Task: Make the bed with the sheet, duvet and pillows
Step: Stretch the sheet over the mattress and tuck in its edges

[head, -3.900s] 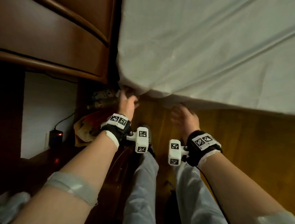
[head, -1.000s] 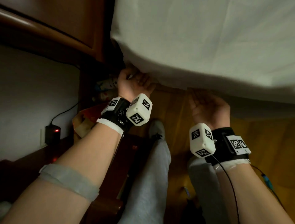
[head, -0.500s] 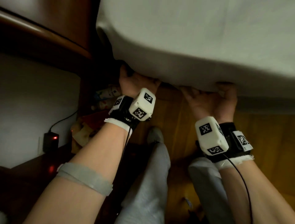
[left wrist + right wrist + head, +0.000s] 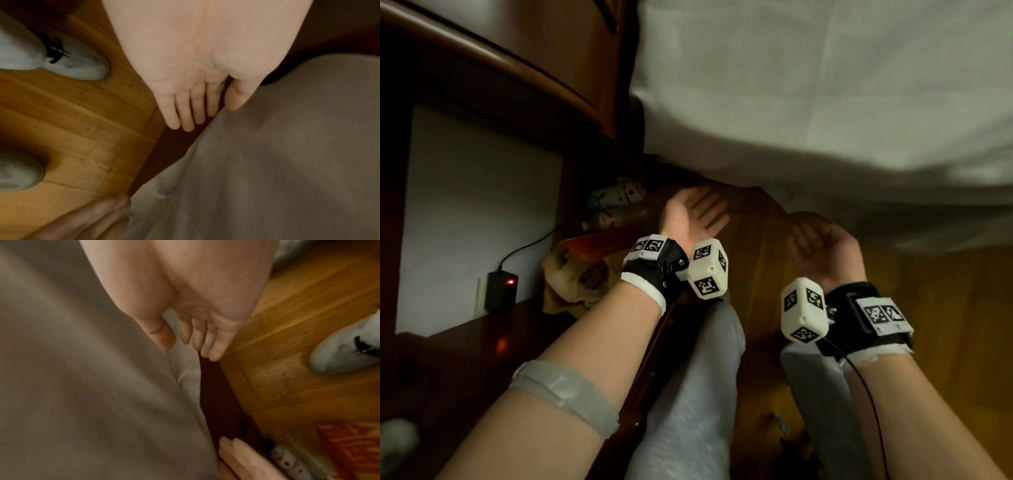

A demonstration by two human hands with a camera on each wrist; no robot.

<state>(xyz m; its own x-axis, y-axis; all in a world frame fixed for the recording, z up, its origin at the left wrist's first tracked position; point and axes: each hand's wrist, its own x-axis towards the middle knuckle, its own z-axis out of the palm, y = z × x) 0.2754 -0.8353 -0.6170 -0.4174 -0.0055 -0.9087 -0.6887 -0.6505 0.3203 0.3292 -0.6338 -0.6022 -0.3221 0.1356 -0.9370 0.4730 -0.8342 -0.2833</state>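
Both hands were palm-up and held nothing: the left hand [image 4: 693, 214] lay with fingers [image 4: 186, 112] straight and close together, thumb set a little apart, just below the hanging edge of the sheet [image 4: 825, 85]; the right hand [image 4: 822, 245] was relaxed, its fingers [image 4: 205, 340] loosely bent, also free of the cloth. In the left wrist view the left fingertips pointed at the dark gap between the wooden floor [image 4: 72, 129] and the sheet; whether they touched the cloth could not be told. In the right wrist view the right thumb sat just beside a fold of the sheet, contact unclear owing to blur. The sheet covered the bed and draped over its near corner and side, with long creases across the top and a softly rumpled lower hem. Beside the bed corner stood dark wooden furniture [image 4: 500, 68] with curved mouldings. On the floor near the left hand lay bottles [image 4: 616, 205] on their sides and an orange-and-tan bag [image 4: 578, 270]. A black charger [image 4: 500, 287] with a red light sat in a wall socket, its cable running up toward the bottles. The person wore pale grey trousers and grey slippers [image 4: 78, 65] with a small black bow; both feet stood on the floor, close to the bed. Wrist straps carried white marker cubes.
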